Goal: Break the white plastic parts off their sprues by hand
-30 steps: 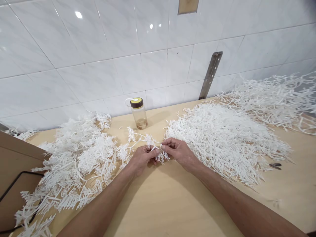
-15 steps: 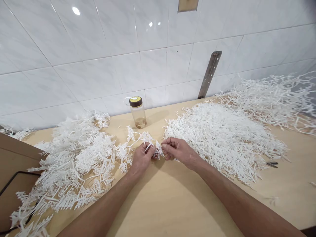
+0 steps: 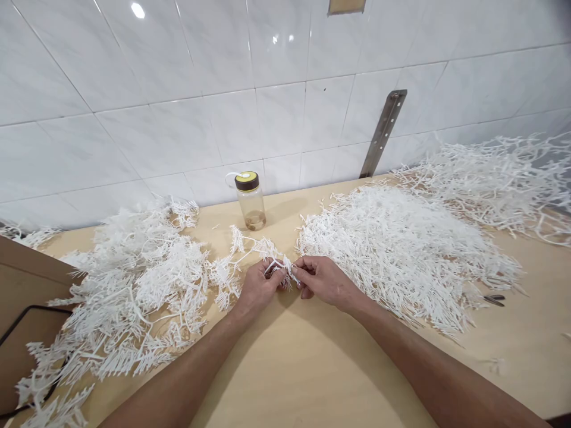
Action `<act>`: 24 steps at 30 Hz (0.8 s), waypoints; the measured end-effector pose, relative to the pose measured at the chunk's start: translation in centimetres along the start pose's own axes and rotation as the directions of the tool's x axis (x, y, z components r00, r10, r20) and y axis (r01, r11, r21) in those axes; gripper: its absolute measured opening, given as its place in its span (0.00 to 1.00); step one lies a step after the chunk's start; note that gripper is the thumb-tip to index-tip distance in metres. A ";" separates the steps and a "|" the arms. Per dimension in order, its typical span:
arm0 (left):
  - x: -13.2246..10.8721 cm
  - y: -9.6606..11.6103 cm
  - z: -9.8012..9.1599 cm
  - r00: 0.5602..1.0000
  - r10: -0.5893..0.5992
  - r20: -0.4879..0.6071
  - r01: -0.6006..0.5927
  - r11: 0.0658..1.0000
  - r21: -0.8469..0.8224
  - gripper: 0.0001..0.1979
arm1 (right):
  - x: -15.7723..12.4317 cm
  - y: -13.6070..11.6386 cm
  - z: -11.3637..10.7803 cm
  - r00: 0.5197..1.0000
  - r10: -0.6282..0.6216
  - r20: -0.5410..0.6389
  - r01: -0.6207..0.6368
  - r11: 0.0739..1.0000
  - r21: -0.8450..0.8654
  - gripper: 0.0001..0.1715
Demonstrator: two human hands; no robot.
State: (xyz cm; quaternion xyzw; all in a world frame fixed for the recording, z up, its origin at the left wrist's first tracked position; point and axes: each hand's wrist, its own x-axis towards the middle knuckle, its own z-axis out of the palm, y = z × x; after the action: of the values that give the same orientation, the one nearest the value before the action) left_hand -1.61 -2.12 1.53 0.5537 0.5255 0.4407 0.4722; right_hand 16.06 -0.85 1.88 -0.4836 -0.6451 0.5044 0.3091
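Observation:
My left hand (image 3: 257, 287) and my right hand (image 3: 325, 279) meet at the middle of a light wooden table (image 3: 303, 362). Both pinch the same white plastic branched sprig (image 3: 261, 251), whose stem runs up and left from my fingers. The left hand grips the stem; the right thumb and fingers pinch a small tuft at its end. A tangled heap of white branched pieces (image 3: 134, 285) lies just left of my left hand. A flatter pile of short white pieces (image 3: 401, 244) lies right of my right hand.
A clear plastic bottle with a dark, yellow-rimmed lid (image 3: 250, 199) stands near the tiled wall. A metal bracket (image 3: 382, 132) leans against the wall. Another white heap (image 3: 499, 172) lies far right. Small dark scissors (image 3: 494, 299) rest at the right. A brown box with black cord (image 3: 27, 321) sits left.
My hands stay together on the sprig and have shifted slightly nearer to me. The loose tuft that hung between them a second ago is no longer below my fingers.

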 end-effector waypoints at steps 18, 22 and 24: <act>0.0 -0.1 -0.2 0.998 0.028 -0.056 -0.027 0.999 0.023 0.11 | 0.2 0.7 0.2 0.996 -0.009 -0.093 0.016 0.997 0.072 0.12; -0.2 0.1 -0.2 0.999 0.038 -0.014 -0.037 0.999 0.032 0.09 | 0.2 0.4 0.2 0.985 -0.044 -0.165 0.059 0.994 0.089 0.15; -0.2 0.1 -0.2 1.000 0.020 0.004 -0.020 1.000 0.010 0.09 | 0.1 0.2 0.2 0.982 -0.062 -0.181 0.077 0.994 0.078 0.15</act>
State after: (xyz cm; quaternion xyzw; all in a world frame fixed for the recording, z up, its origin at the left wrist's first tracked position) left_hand -1.80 -2.31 1.66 0.5621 0.5213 0.4418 0.4659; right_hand 15.92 -0.80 1.61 -0.4903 -0.6095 0.4748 0.4033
